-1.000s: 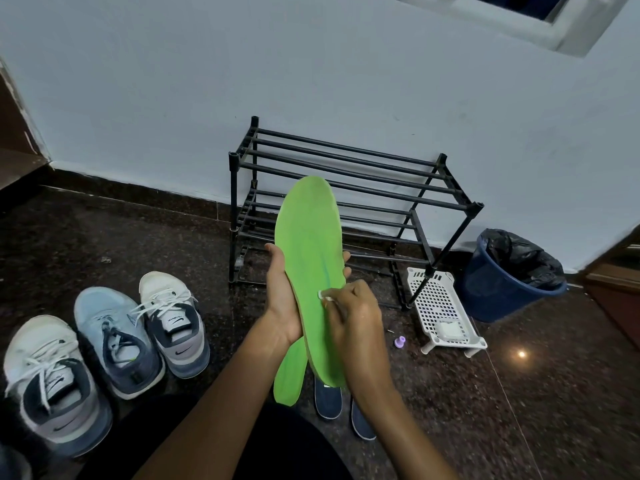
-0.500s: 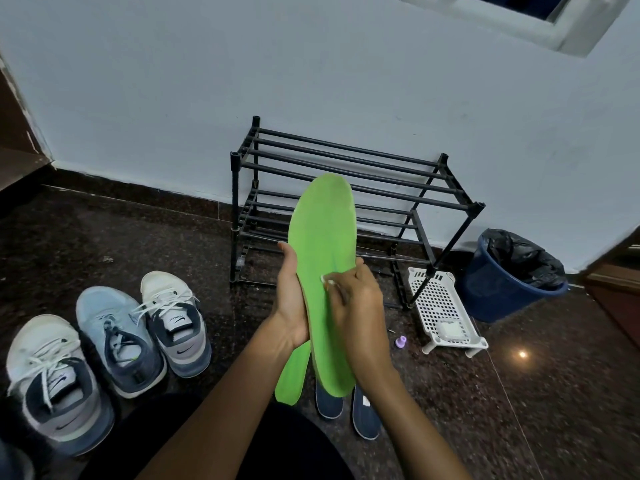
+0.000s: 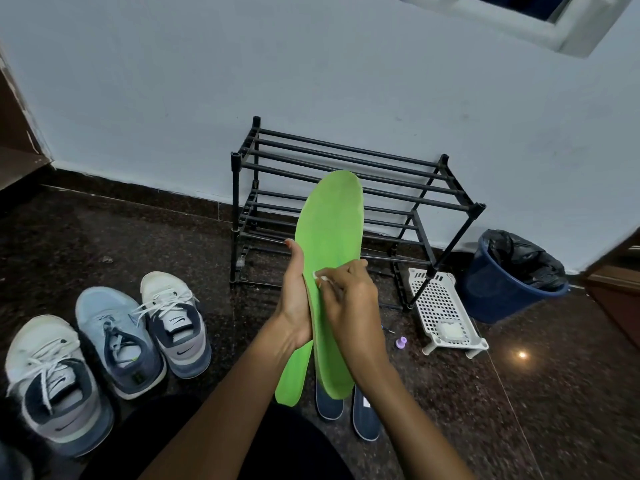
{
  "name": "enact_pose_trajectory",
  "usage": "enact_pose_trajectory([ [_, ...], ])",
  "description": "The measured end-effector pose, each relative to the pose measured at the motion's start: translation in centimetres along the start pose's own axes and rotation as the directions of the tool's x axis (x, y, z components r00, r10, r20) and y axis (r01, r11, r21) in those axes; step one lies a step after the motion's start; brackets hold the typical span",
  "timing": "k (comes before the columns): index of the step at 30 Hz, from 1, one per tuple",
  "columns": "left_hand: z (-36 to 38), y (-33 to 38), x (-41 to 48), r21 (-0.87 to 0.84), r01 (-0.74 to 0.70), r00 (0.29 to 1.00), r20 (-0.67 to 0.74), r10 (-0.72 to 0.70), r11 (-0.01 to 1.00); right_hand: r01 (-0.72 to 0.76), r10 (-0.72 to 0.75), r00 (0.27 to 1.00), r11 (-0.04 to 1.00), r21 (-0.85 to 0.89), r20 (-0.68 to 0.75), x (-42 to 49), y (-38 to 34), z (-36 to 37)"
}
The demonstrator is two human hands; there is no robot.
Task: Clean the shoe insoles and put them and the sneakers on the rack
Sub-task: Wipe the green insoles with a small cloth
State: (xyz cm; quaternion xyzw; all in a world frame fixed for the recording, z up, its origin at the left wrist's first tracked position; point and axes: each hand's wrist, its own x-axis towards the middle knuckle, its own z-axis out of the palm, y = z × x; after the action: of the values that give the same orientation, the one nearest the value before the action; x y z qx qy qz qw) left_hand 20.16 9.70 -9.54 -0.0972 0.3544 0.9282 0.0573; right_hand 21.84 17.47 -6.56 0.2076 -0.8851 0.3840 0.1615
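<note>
My left hand (image 3: 294, 299) grips a bright green insole (image 3: 332, 233) at its middle and holds it upright before the black metal rack (image 3: 349, 161). My right hand (image 3: 349, 299) pinches a small white wad (image 3: 320, 277) against the insole's face. A second green insole (image 3: 292, 375) lies on the floor under my hands. Two dark blue insoles (image 3: 363, 420) lie beside it, partly hidden by my right arm. Three sneakers (image 3: 114, 337) stand at the lower left, white-and-grey ones on either side of a light blue one.
A white perforated tray (image 3: 440, 303) with a white pad in it rests by the rack's right leg. A small purple cap (image 3: 401, 342) lies on the dark speckled floor. A blue bin (image 3: 498, 292) lined with a black bag stands at the right wall.
The held insole has shifted to the right and tilted a little. My right hand with the white wad has moved up along its face.
</note>
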Motion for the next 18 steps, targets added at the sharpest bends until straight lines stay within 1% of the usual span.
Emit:
enact_pose_trajectory([
  [3, 0.3, -0.4, -0.3, 0.001, -0.054, 0.998, -0.02, 0.054, 0.999, -0.025, 0.023, 0.998, 0.999, -0.028, -0.052, 1.4, 0.5, 0.2],
  [5, 0.3, -0.4, -0.3, 0.021, -0.053, 0.999, -0.011, 0.053, 0.998, -0.018, 0.016, 0.998, 0.999, -0.027, -0.057, 1.6, 0.3, 0.3],
  [8, 0.1, 0.2, -0.5, 0.026, 0.008, 1.0, 0.028, -0.009, 1.0, 0.007, -0.007, 1.0, 1.0, 0.003, -0.02, 0.3, -0.4, 0.5],
  [10, -0.1, 0.5, -0.5, 0.037, -0.004, 0.999, 0.041, 0.003, 0.999, 0.016, -0.016, 1.0, 0.998, 0.055, 0.017, -1.0, -0.8, 0.5],
  [12, 0.1, 0.5, -0.5, 0.03, -0.011, 0.999, 0.046, 0.009, 1.0, 0.009, -0.011, 1.0, 0.998, 0.066, 0.024, -1.5, -0.8, 0.3],
  [15, 0.3, 0.5, -0.7, 0.013, -0.008, 0.999, 0.035, 0.008, 1.0, 0.007, -0.007, 1.0, 1.0, 0.028, 0.01, -0.6, -0.5, 0.1],
  [18, 0.6, 0.3, -0.9, 0.005, -0.058, 0.998, 0.002, 0.058, 0.998, 0.014, -0.016, 0.999, 0.999, -0.052, -0.047, 1.3, 0.2, -0.1],
])
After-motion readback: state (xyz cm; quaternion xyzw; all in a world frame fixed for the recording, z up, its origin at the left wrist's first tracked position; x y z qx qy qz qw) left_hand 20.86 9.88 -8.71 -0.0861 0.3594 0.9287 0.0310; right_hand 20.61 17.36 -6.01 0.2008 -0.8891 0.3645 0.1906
